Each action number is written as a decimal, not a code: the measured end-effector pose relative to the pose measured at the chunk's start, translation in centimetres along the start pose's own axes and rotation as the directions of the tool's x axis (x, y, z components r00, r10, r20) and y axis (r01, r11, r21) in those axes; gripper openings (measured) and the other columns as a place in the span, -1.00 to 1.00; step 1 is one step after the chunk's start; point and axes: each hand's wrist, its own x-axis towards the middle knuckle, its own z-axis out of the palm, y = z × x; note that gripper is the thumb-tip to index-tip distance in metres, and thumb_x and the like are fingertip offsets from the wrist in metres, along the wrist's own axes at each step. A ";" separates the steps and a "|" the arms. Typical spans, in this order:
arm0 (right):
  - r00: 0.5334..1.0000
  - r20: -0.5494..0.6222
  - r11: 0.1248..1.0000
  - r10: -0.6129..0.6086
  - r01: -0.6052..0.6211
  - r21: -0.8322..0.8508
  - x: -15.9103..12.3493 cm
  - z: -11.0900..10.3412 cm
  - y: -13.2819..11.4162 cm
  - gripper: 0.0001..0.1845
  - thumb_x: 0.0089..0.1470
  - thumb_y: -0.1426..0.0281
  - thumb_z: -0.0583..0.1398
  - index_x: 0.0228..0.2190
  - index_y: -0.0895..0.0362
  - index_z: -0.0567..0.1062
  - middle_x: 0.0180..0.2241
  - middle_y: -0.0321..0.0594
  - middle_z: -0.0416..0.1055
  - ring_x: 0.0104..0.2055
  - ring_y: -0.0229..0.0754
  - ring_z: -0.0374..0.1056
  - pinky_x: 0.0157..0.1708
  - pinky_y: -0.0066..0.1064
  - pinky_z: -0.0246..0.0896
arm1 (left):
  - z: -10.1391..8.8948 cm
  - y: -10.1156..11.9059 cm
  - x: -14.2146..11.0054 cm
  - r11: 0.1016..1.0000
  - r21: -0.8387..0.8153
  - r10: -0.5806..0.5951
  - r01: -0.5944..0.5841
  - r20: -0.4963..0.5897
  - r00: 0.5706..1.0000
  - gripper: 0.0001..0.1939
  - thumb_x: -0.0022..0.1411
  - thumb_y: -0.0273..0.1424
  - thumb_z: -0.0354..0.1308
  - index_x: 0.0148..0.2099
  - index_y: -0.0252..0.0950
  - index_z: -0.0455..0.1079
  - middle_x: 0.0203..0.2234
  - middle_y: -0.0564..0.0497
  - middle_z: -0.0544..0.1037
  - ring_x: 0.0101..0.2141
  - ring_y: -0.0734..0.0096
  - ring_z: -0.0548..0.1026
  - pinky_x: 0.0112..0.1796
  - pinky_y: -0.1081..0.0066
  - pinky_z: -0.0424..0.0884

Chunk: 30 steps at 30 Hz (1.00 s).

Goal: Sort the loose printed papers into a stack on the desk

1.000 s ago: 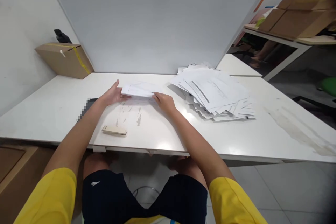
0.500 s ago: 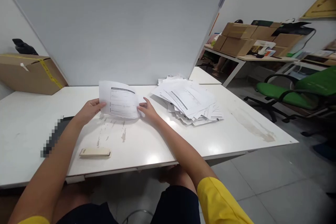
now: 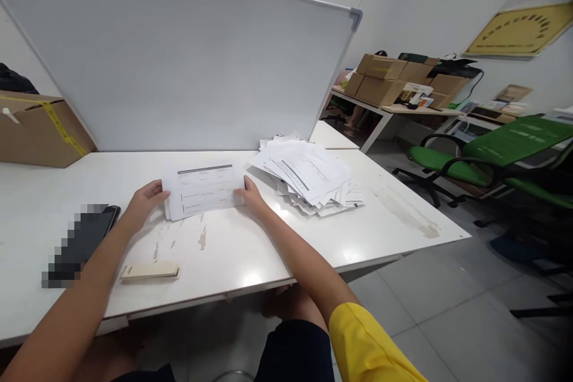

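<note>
Holding the printed papers by their left and right ends, I have my left fingers nipped shut on one edge and my right fingers pinching the other. The papers sit between them, low over the table; whether they touch it I cannot tell. Just beyond my right fingers lies the messy paper pile. Nearer me than my left fingers rests a cream oblong object.

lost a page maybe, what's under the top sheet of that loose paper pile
Under the top sheet, edges of many more white sheets stick out, some printed. Most of their faces are covered and can't be seen.
</note>
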 end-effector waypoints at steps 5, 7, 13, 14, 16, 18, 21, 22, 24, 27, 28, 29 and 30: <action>0.999 -0.043 1.000 -0.017 0.017 0.002 -0.1 0.3 0.3 -0.71 -0.24 0.42 0.11 -0.33 0.03 0.33 -0.30 -0.36 0.36 -0.20 -0.15 0.30 -0.14 -0.31 0.27 | 0.7 -0.1 -0.1 0.999 0.034 -0.013 0.010 0.072 0.997 -0.41 0.07 -0.05 0.39 0.08 -0.18 0.43 0.01 -0.03 0.60 0.00 0.16 0.53 0.10 0.12 0.43; 0.998 -0.056 1.000 -0.010 0.010 -0.001 0.0 0.4 0.2 -0.72 -0.25 0.43 0.11 -0.35 0.03 0.32 -0.32 -0.36 0.34 -0.22 -0.16 0.29 -0.16 -0.32 0.26 | 0.6 -0.3 0.1 0.998 0.044 -0.038 0.034 0.101 0.994 -0.39 0.05 -0.04 0.40 0.10 -0.16 0.43 0.03 -0.02 0.60 0.00 0.15 0.52 0.09 0.12 0.45; 0.997 -0.047 0.998 -0.057 0.057 -0.013 0.0 0.3 -0.2 -0.65 -0.24 0.47 0.13 -0.29 -0.01 0.33 -0.31 -0.36 0.35 -0.17 -0.12 0.30 -0.10 -0.26 0.30 | 0.6 -0.6 0.4 1.000 -0.019 -0.020 0.021 0.039 0.999 -0.21 -0.13 0.04 0.46 0.12 -0.16 0.41 0.10 -0.05 0.55 0.08 0.06 0.47 0.10 0.18 0.44; 0.997 -0.045 0.998 -0.060 0.059 -0.019 0.0 0.3 -0.2 -0.63 -0.25 0.48 0.13 -0.28 -0.02 0.33 -0.31 -0.36 0.35 -0.17 -0.12 0.30 -0.09 -0.25 0.31 | 0.6 -0.6 0.4 0.999 -0.013 -0.032 0.033 0.039 0.999 -0.19 -0.15 0.05 0.46 0.12 -0.17 0.41 0.09 -0.06 0.56 0.09 0.04 0.47 0.11 0.17 0.44; 0.997 -0.052 0.998 -0.063 0.062 -0.027 0.1 0.2 -0.2 -0.63 -0.25 0.48 0.13 -0.29 -0.04 0.32 -0.31 -0.37 0.35 -0.17 -0.12 0.30 -0.08 -0.23 0.32 | 0.8 -0.5 0.3 0.996 0.029 -0.083 0.081 0.063 0.995 -0.20 -0.17 0.07 0.46 0.07 -0.21 0.45 0.05 -0.08 0.59 0.08 0.01 0.48 0.12 0.14 0.43; 0.997 -0.064 0.998 -0.050 0.048 -0.030 0.2 0.1 -0.1 -0.64 -0.25 0.47 0.14 -0.30 -0.04 0.31 -0.32 -0.38 0.35 -0.17 -0.13 0.31 -0.08 -0.23 0.32 | 0.9 -0.4 0.2 0.983 0.102 -0.160 0.152 0.079 0.984 -0.23 -0.19 0.11 0.45 0.00 -0.23 0.50 0.00 -0.08 0.62 0.05 -0.03 0.51 0.10 0.13 0.44; 0.998 -0.060 0.999 -0.032 0.031 -0.017 0.4 0.2 0.2 -0.62 -0.25 0.47 0.15 -0.27 -0.03 0.33 -0.31 -0.38 0.38 -0.14 -0.12 0.33 -0.07 -0.23 0.34 | 1.0 -0.4 0.2 0.957 0.188 -0.236 0.221 0.059 0.970 -0.22 -0.24 0.17 0.42 -0.05 -0.23 0.53 -0.03 -0.08 0.63 0.03 -0.06 0.53 0.07 0.14 0.47; 0.998 -0.054 0.999 -0.031 0.030 -0.009 0.5 0.3 0.3 -0.61 -0.24 0.47 0.15 -0.26 -0.03 0.34 -0.30 -0.37 0.40 -0.11 -0.10 0.34 -0.06 -0.23 0.34 | 1.1 -0.4 0.2 0.953 0.202 -0.240 0.225 0.053 0.969 -0.21 -0.25 0.20 0.41 -0.06 -0.23 0.53 -0.03 -0.09 0.63 0.03 -0.07 0.53 0.06 0.15 0.48; 0.999 -0.042 1.000 -0.018 0.018 0.002 0.6 0.5 0.6 -0.59 -0.22 0.46 0.14 -0.22 -0.01 0.38 -0.27 -0.33 0.43 -0.08 -0.07 0.35 -0.05 -0.22 0.35 | 1.2 -0.5 0.3 0.948 0.234 -0.236 0.217 0.053 0.970 -0.19 -0.25 0.25 0.36 -0.08 -0.24 0.54 -0.03 -0.11 0.63 0.05 -0.08 0.53 0.08 0.16 0.46; 0.998 -0.047 0.999 0.036 -0.037 -0.021 0.8 0.5 1.0 -0.60 -0.20 0.44 0.13 -0.21 0.02 0.41 -0.26 -0.30 0.46 -0.09 -0.06 0.36 -0.06 -0.19 0.35 | 1.3 -0.9 0.6 0.927 0.318 -0.224 0.200 0.040 0.974 -0.19 -0.21 0.30 0.29 -0.11 -0.25 0.56 -0.05 -0.14 0.64 0.07 -0.16 0.51 0.13 0.06 0.41; 0.998 -0.051 0.998 0.047 -0.049 -0.041 0.9 0.4 1.1 -0.63 -0.19 0.43 0.14 -0.22 0.02 0.41 -0.27 -0.31 0.46 -0.10 -0.06 0.36 -0.04 -0.18 0.35 | 1.3 -1.1 0.7 0.920 0.339 -0.225 0.199 0.040 0.973 -0.21 -0.19 0.29 0.29 -0.12 -0.24 0.56 -0.06 -0.15 0.64 0.07 -0.18 0.51 0.14 0.03 0.39; 0.997 -0.056 0.996 0.050 -0.054 -0.067 0.9 0.3 1.2 -0.65 -0.18 0.42 0.16 -0.24 0.03 0.41 -0.28 -0.31 0.46 -0.11 -0.06 0.35 -0.02 -0.17 0.35 | 1.3 -1.3 1.0 0.916 0.346 -0.228 0.200 0.040 0.973 -0.25 -0.17 0.27 0.29 -0.14 -0.24 0.57 -0.08 -0.15 0.65 0.06 -0.19 0.51 0.15 0.00 0.38; 0.997 -0.061 0.994 0.051 -0.057 -0.095 1.0 0.1 1.1 -0.68 -0.18 0.41 0.18 -0.26 0.03 0.41 -0.29 -0.32 0.46 -0.13 -0.06 0.35 -0.01 -0.15 0.34 | 1.4 -1.5 1.2 0.918 0.341 -0.229 0.201 0.045 0.972 -0.28 -0.16 0.25 0.31 -0.15 -0.23 0.57 -0.08 -0.15 0.65 0.06 -0.20 0.51 0.15 -0.02 0.38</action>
